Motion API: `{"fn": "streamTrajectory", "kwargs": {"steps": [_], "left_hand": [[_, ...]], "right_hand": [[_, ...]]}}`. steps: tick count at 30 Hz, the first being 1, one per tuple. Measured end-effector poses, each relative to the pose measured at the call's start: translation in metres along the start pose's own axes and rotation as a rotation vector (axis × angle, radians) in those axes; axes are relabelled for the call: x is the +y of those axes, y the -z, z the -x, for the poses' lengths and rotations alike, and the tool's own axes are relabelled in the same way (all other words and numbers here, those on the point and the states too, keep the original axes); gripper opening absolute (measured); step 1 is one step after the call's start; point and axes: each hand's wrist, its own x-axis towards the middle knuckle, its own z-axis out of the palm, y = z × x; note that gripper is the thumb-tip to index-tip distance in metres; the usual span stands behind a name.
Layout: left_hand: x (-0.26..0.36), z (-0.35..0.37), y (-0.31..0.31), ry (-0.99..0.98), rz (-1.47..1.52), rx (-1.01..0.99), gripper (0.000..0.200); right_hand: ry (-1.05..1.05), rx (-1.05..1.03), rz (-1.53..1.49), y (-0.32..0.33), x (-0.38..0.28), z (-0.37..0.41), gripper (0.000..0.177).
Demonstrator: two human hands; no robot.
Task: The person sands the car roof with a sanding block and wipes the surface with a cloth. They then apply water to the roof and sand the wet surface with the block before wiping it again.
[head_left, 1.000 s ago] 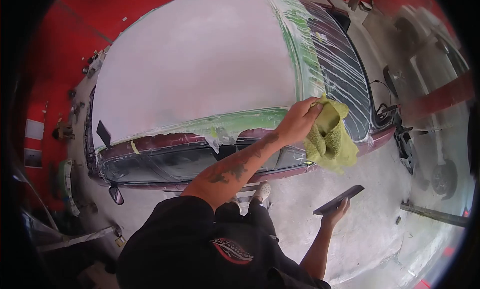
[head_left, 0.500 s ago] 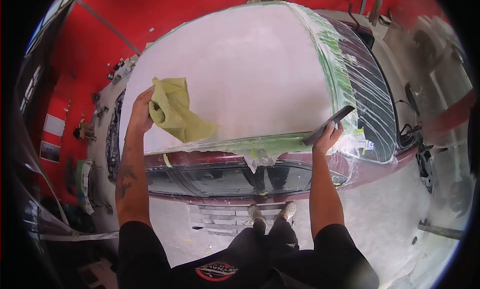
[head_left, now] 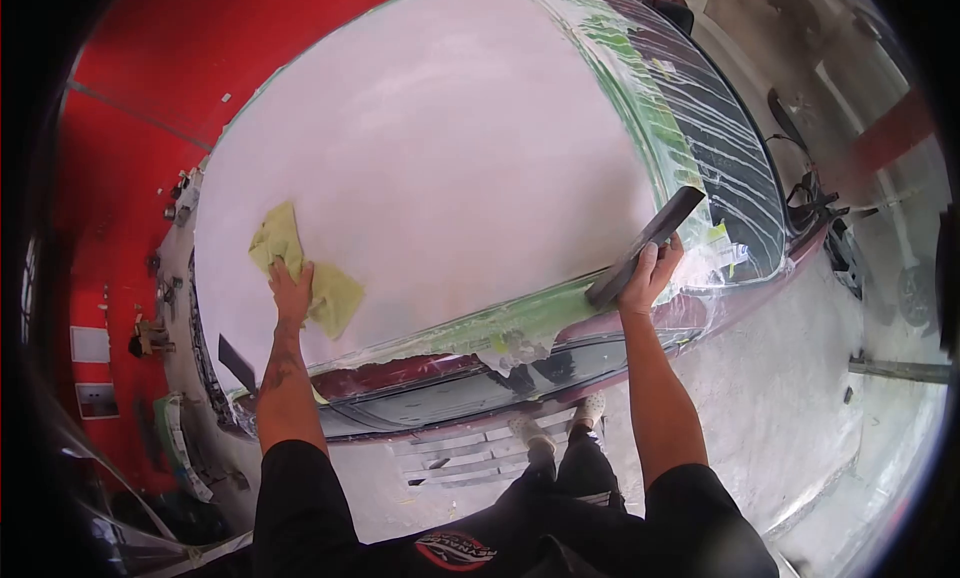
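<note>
A yellow-green cloth (head_left: 335, 300) lies partly spread on the pale, sanded-looking car roof (head_left: 430, 148). My left hand (head_left: 290, 290) is on the cloth, fingers pressing into its bunched middle. In my right hand (head_left: 652, 275) is a long dark sanding block (head_left: 655, 240), gripped near its middle and tilted over the roof's near right corner. Beside my left forearm, a second dark flat block (head_left: 237, 363) rests at the roof's near left corner.
Green masking tape (head_left: 520, 323) and film border the roof. The rear window (head_left: 715, 138) has whitish drips. A red wall (head_left: 130, 178) stands left, and a slatted platform (head_left: 470, 458) is under my feet. Parts sit along the left wall.
My left hand has brought the raised cloth down onto the roof. The view has turned and shifted, showing the second dark block. My right hand still holds its sanding block.
</note>
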Motion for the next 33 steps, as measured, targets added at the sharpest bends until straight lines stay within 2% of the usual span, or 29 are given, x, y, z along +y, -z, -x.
{"fn": "streamTrajectory", "kwargs": {"steps": [2, 4, 8, 13, 15, 17, 19, 20, 21, 22, 24, 25, 26, 28, 31, 33], "left_hand": [[0.014, -0.013, -0.028, -0.036, -0.007, 0.232, 0.086], [0.037, -0.026, -0.036, -0.097, 0.060, 0.261, 0.080], [0.207, -0.015, -0.035, -0.203, -0.093, 0.154, 0.075], [0.416, 0.025, -0.066, -0.510, -0.045, 0.102, 0.074], [0.481, 0.045, -0.079, -0.643, 0.010, 0.039, 0.072], [0.530, 0.061, -0.099, -0.792, 0.120, 0.075, 0.066], [0.563, 0.065, -0.117, -0.948, 0.202, 0.045, 0.052], [0.576, 0.071, -0.115, -1.017, 0.264, -0.034, 0.047], [0.585, 0.073, -0.116, -1.098, 0.377, -0.011, 0.041], [0.593, 0.078, -0.119, -1.095, 0.378, -0.007, 0.041], [0.604, 0.097, -0.103, -0.882, 0.820, -0.307, 0.034], [0.603, 0.103, -0.096, -0.914, 0.941, -0.166, 0.029], [0.598, 0.106, -0.081, -0.904, 0.943, -0.159, 0.029], [0.575, 0.103, -0.042, -0.681, 1.083, -0.310, 0.033], [0.507, 0.077, -0.002, -0.502, 1.262, -0.291, 0.030], [0.441, 0.051, 0.016, -0.323, 1.523, -0.321, 0.031]], "right_hand": [[-0.001, -0.021, 0.009, 0.001, -0.002, 0.001, 0.052], [0.007, -0.003, 0.062, 0.002, -0.002, 0.002, 0.053], [-0.013, -0.010, 0.041, 0.002, -0.003, 0.003, 0.054], [-0.016, -0.008, 0.021, 0.000, -0.008, 0.004, 0.056], [-0.035, -0.015, 0.019, 0.001, -0.009, 0.007, 0.061], [-0.022, -0.019, 0.018, 0.001, -0.007, 0.006, 0.063], [-0.028, -0.029, 0.047, 0.002, -0.009, 0.008, 0.067], [-0.029, -0.035, 0.044, 0.002, -0.009, 0.008, 0.067], [-0.006, -0.037, 0.042, 0.001, -0.009, 0.007, 0.065], [0.016, -0.037, 0.042, 0.000, -0.009, 0.006, 0.064], [0.007, -0.039, 0.042, 0.000, -0.008, 0.006, 0.064], [-0.007, -0.037, 0.042, 0.001, -0.007, 0.007, 0.064], [-0.008, -0.049, 0.042, 0.002, -0.007, 0.007, 0.064], [0.006, -0.041, 0.049, 0.002, -0.008, 0.006, 0.070], [0.011, -0.049, 0.070, 0.002, -0.008, 0.005, 0.072], [0.020, -0.044, 0.077, 0.001, -0.011, 0.004, 0.072]]}}
